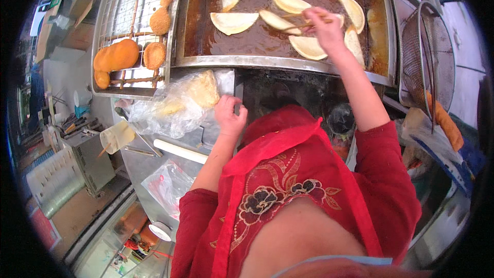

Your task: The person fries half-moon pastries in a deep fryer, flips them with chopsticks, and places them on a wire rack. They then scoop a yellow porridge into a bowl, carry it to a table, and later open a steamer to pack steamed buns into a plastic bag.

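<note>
My right hand [324,29] grips wooden chopsticks [293,27] over a wide rectangular fryer [251,61] of dark oil. The chopstick tips are at a pale half-moon pastry [276,21] near the middle. Several more half-moon pastries float around it, among them one at the left [234,22] and another under my wrist [307,47]. My left hand [230,115] holds nothing; its fingers are curled with the thumb apart. Just left of it lies a slab of dough [202,88], partly covered by clear plastic film [170,114].
Left of the fryer, a wire draining rack [135,19] bears several browned fried pieces [117,57]. A mesh strainer basket [436,58] stands at the right. On the metal table [139,166] are a white rolling pin [179,150] and a plastic bag [168,185]. A plastic container [115,137] stands beyond.
</note>
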